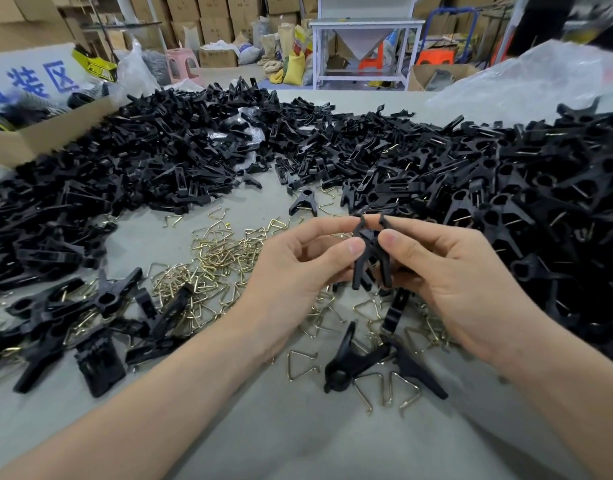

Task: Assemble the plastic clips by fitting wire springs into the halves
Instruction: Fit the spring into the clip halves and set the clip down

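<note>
Head camera caught the left hand [298, 268] and right hand [447, 271] each pinching, thumb against forefinger, one of two crossed black clip halves [369, 252] above the table [298, 438], just toward 1 o'clock of centre. No spring showed between them. Doing this well probably meant seating the pivots squarely, then taking one of the wire springs [208, 268] heaped at 9 o'clock of the hands and hooking its ends evenly. At 10 o'clock a white sign [38, 81] carried blue Chinese characters, "装区" legible.
</note>
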The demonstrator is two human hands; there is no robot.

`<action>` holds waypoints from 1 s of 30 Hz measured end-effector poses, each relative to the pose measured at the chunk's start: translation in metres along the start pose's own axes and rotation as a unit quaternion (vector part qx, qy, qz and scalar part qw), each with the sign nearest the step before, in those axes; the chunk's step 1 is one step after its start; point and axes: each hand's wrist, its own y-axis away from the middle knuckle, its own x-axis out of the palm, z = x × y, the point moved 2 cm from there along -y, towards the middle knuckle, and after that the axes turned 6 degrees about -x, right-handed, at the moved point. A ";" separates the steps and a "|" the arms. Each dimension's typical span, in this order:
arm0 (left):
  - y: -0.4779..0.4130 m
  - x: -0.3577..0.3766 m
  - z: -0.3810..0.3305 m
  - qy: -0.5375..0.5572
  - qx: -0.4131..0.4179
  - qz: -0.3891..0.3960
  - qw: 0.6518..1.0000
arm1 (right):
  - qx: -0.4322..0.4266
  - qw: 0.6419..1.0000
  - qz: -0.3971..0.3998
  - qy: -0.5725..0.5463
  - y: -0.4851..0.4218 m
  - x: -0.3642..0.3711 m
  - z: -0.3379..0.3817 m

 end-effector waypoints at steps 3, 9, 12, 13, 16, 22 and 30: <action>-0.001 -0.001 0.001 0.012 0.000 -0.006 1.000 | 0.009 1.000 0.011 -0.005 -0.001 -0.001 -0.001; -0.001 0.000 0.005 0.004 0.000 0.013 1.000 | 0.032 0.998 -0.044 -0.034 0.001 0.000 -0.005; -0.002 -0.003 0.004 0.019 -0.018 0.032 0.999 | 0.043 0.997 -0.047 -0.050 0.001 0.000 -0.004; -0.002 -0.002 0.004 0.029 -0.029 0.047 0.998 | 0.043 0.997 -0.046 -0.045 0.001 0.001 -0.004; -0.001 -0.001 0.001 0.016 -0.031 0.095 0.995 | 0.048 0.998 -0.029 -0.037 0.002 0.002 -0.003; -0.003 -0.006 -0.005 -0.004 0.017 0.052 0.998 | 0.091 0.990 -0.043 -0.097 -0.002 -0.001 -0.002; -0.021 -0.051 -0.027 0.173 0.045 -0.112 0.977 | -0.060 0.925 0.002 0.376 0.000 0.005 0.007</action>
